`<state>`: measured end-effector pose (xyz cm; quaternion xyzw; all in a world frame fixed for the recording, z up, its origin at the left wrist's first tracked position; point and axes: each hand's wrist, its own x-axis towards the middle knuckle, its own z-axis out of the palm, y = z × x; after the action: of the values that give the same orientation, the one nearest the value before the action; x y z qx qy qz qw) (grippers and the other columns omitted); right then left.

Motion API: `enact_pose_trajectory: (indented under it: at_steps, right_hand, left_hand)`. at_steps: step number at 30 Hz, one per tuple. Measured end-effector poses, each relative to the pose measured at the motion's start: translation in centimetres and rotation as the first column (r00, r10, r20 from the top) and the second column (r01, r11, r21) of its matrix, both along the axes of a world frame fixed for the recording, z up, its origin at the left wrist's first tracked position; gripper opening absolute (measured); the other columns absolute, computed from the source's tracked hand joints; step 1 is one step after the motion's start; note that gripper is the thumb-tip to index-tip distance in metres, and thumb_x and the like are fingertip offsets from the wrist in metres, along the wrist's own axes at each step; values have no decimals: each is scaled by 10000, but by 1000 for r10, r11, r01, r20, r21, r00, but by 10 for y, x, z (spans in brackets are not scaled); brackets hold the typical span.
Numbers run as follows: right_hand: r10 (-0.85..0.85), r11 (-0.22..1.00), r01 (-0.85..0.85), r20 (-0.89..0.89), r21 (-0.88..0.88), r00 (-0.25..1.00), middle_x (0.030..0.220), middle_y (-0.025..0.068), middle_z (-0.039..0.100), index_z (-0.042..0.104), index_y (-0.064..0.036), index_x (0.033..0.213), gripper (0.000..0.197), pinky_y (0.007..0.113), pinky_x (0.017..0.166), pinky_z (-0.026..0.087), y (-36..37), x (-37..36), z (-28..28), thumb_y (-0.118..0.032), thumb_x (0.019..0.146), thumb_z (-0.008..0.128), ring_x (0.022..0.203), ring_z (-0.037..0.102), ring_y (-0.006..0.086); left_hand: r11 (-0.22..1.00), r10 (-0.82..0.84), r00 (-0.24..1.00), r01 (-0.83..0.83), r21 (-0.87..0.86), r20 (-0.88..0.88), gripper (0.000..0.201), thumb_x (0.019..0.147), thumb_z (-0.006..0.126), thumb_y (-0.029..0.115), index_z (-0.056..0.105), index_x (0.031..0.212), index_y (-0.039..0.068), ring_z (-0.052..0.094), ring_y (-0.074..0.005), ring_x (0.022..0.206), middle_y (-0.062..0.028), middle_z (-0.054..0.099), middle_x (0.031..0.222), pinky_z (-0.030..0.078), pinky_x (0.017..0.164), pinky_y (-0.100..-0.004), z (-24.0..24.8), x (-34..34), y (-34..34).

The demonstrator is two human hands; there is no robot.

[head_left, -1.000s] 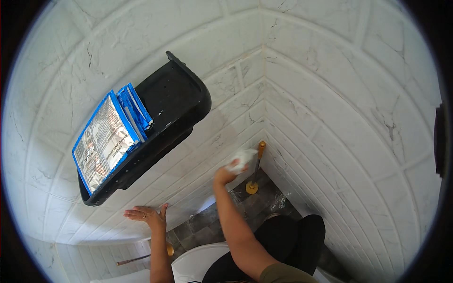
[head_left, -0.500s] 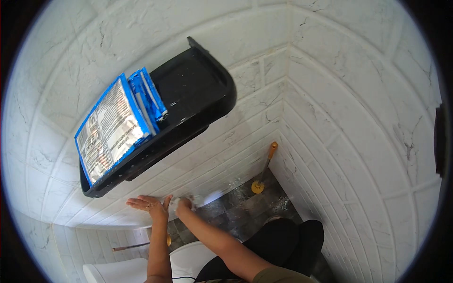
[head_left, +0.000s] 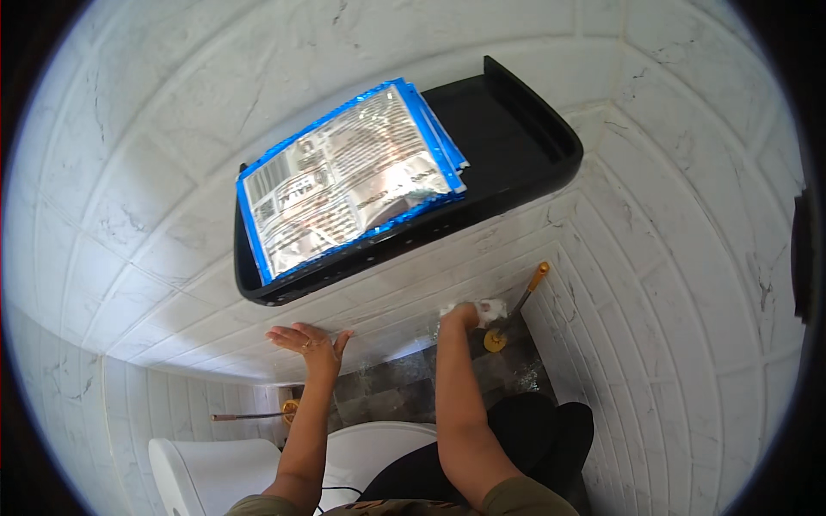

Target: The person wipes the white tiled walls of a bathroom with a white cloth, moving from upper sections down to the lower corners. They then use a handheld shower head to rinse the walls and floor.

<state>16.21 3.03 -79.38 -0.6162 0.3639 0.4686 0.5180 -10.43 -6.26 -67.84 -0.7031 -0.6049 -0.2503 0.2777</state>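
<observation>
Low on the tiled wall, my left hand rests with its fingers stretched and spread, holding nothing. Farther right, my right hand is closed on a crumpled white cloth and presses it against the wall's lower part, near the floor. Its fingers are partly hidden by the hand's back and the cloth. Just right of the cloth stands a long-handled stick with an orange-yellow grip and a round yellow base.
Above my hands a black wall shelf juts out, bearing blue-and-silver packets. A white toilet stands below me, its tank at left. Another long handle leans beyond it. The dark tiled floor looks wet.
My right hand has moved right along the wall with the cloth, away from my left hand, toward the corner. The view has shifted, so the shelf appears farther right.
</observation>
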Motion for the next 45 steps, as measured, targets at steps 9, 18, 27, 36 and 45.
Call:
enact_pose_trajectory:
  at_steps: [9, 18, 27, 36, 45]
  right_hand:
    - [-102, 865, -427, 926, 263, 363, 1203, 176, 601, 536, -57, 1226, 304, 382, 769, 512, -57, -188, 75, -151, 941, 495, 1051, 622, 288]
    - [-118, 910, -347, 943, 228, 311, 1191, 222, 568, 447, -57, 1264, 359, 417, 865, 481, -16, -79, 88, -152, 928, 526, 1094, 583, 334]
    - [-307, 921, -38, 785, 387, 538, 1142, 267, 539, 371, -60, 1280, 457, 462, 903, 474, -20, -24, 183, -127, 882, 586, 1066, 564, 398]
    - [-383, 653, -748, 903, 117, -194, 1055, 251, 580, 471, 28, 1193, 520, 494, 869, 468, -43, -83, 117, -152, 760, 695, 984, 565, 466]
    - [-233, 872, -411, 964, 265, 127, 1180, 329, 532, 297, 69, 1375, 601, 430, 877, 449, -30, 53, 293, -213, 932, 589, 1023, 576, 430]
  left_hand:
    - [1000, -18, 1000, 18, 17, 0, 1352, 709, 713, 629, -258, 1452, 51, -280, -599, 1303, -371, -340, 1419, -87, 1008, -733, -2, -1, 7]
    - [999, -17, 1000, 16, 31, 26, 1284, 744, 665, 636, -234, 1468, 75, -253, -611, 1308, -343, -335, 1440, -60, 972, -776, -5, 0, 3]
    - [998, -41, 999, 40, 55, 30, 1245, 762, 644, 636, -210, 1479, 82, -244, -610, 1314, -345, -318, 1448, -47, 972, -780, -6, 3, 4]
    - [998, -36, 999, 34, 48, 33, 1283, 733, 717, 566, -195, 1481, 63, -213, -600, 1335, -336, -289, 1469, -40, 1010, -747, -9, -5, 4]
    - [964, -210, 904, 129, 232, 372, 871, 815, 693, 235, 142, 1477, 105, 85, -478, 1410, -237, 98, 1535, 85, 1094, -657, 27, 19, -23]
